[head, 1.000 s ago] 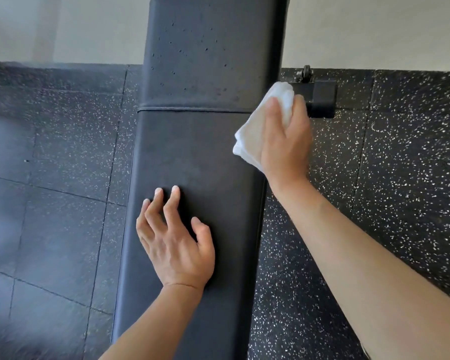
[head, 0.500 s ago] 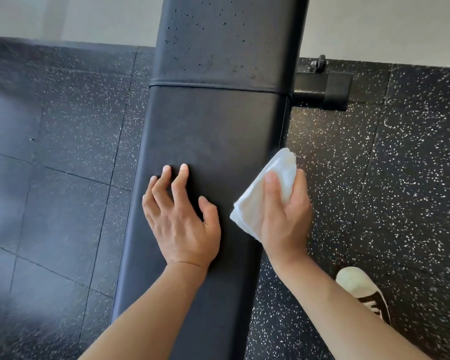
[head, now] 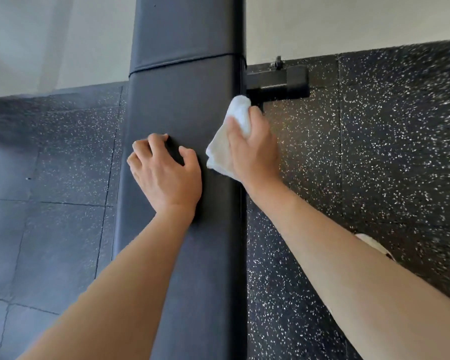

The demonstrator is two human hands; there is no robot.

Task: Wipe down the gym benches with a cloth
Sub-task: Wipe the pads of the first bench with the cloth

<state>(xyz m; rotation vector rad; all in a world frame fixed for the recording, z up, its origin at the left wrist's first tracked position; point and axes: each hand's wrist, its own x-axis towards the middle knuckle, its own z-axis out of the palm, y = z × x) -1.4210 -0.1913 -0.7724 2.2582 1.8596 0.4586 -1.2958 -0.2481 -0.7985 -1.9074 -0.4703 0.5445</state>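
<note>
A long black padded gym bench (head: 182, 100) runs away from me down the middle of the view, with a seam across the pad further up. My left hand (head: 166, 175) rests on top of the pad, fingers bent and fingertips pressing into it, holding nothing. My right hand (head: 255, 152) grips a bunched white cloth (head: 238, 113) and presses it against the bench's right side edge, just beyond the left hand.
A black metal foot bar (head: 281, 81) sticks out to the right from under the bench, just past the cloth. Speckled black rubber floor tiles (head: 374, 152) lie on both sides. A pale wall (head: 50, 35) stands behind. My white shoe (head: 374, 245) shows under the right forearm.
The cloth slid toward me along the right edge, then back away a little toward the foot bar. My left fingers went from straight to bent. The camera shifted.
</note>
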